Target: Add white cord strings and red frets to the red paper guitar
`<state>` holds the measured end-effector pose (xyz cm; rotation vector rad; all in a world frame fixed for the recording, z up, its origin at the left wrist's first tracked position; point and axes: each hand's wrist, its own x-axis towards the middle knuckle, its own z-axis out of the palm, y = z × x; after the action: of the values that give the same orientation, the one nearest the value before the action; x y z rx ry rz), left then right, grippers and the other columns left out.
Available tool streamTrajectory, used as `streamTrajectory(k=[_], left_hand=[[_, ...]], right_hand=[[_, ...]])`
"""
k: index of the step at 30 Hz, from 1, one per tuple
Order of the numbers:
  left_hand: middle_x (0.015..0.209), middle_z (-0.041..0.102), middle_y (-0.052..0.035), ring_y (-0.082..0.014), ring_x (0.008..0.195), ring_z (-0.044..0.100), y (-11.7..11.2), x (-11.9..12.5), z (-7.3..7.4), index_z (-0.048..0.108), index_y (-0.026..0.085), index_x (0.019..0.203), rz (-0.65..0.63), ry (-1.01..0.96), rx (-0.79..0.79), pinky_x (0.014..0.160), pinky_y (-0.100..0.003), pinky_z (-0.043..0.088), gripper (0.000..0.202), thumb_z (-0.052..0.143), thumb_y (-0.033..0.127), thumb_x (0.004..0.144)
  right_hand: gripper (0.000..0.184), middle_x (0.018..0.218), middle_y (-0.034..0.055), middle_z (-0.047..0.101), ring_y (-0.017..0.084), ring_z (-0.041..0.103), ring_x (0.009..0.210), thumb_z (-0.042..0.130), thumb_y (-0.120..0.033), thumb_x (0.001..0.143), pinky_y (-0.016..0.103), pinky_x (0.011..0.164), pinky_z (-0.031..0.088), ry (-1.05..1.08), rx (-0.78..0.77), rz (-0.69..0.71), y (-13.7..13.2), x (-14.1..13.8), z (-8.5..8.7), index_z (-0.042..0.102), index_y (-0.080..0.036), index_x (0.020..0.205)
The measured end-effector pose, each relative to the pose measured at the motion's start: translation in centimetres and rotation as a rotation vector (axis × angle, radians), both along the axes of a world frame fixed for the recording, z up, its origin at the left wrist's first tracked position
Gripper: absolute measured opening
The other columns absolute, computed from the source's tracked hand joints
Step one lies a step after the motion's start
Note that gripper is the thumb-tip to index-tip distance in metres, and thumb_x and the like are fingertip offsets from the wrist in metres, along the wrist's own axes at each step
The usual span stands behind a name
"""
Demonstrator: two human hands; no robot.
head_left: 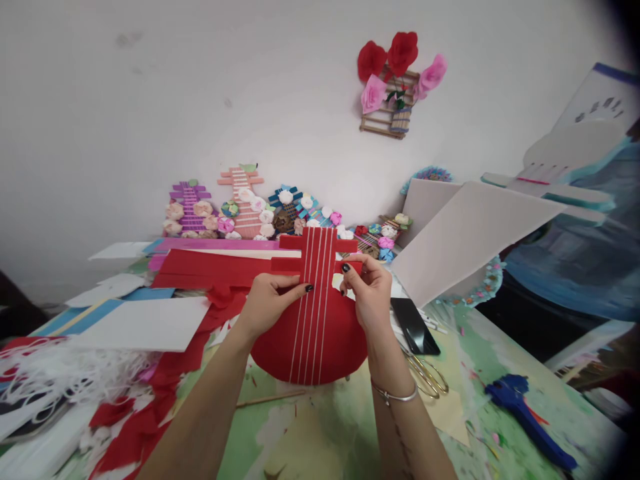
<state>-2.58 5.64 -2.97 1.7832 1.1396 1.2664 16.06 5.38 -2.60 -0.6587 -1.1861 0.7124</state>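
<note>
A red pipa-shaped craft lute (345, 333) stands upright in front of me, its rounded body at the bottom and white strings running down its front. Two pairs of red pegs stick out sideways from its neck. My left hand (270, 300) is closed on the neck's left edge, thumb across the front and fingers hidden behind. With thumb and index finger, my right hand (370, 287) pinches the lower right peg (354, 265). A bracelet circles my right wrist.
On the right lie a black phone (416, 325), gold-handled scissors (427, 375) and a blue glue gun (531, 420). White string (85, 373), red fabric (175, 363) and white boards (145, 323) crowd the left. Decorated lutes (243, 207) lean along the wall.
</note>
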Motion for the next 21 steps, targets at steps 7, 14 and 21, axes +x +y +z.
streamTrajectory(k=[7,14,21], left_hand=[[0.098,0.073,-0.0109,-0.0299,0.091,0.068,-0.05,-0.03,-0.09,0.076,0.014,0.093,0.003,0.008,0.018,0.075,-0.038,0.055,0.035,0.068,0.041,0.071],[0.095,0.074,-0.0112,-0.0303,0.088,0.069,-0.18,-0.05,0.06,0.076,0.013,0.092,0.000,-0.002,0.016,0.070,-0.039,0.056,0.036,0.068,0.041,0.071],[0.100,0.072,-0.0112,-0.0303,0.093,0.068,0.13,0.02,-0.16,0.076,0.015,0.094,0.015,-0.026,-0.003,0.077,-0.040,0.055,0.037,0.070,0.041,0.069]], right_hand=[[0.008,0.062,-0.0055,0.058,0.006,0.051,0.040,0.068,-0.023,0.075,0.021,0.041,0.044,-0.004,0.016,-0.002,0.02,-0.04,-0.07,0.064,-0.019,0.081],[0.008,0.060,-0.0052,0.059,0.007,0.051,0.040,0.068,-0.024,0.075,0.021,0.040,0.044,-0.006,0.006,-0.017,-0.17,-0.11,0.05,0.064,-0.018,0.080],[0.009,0.061,-0.0059,0.058,0.007,0.053,0.041,0.067,-0.023,0.075,0.021,0.042,0.045,-0.011,0.001,0.004,-0.11,-0.24,0.09,0.063,-0.019,0.081]])
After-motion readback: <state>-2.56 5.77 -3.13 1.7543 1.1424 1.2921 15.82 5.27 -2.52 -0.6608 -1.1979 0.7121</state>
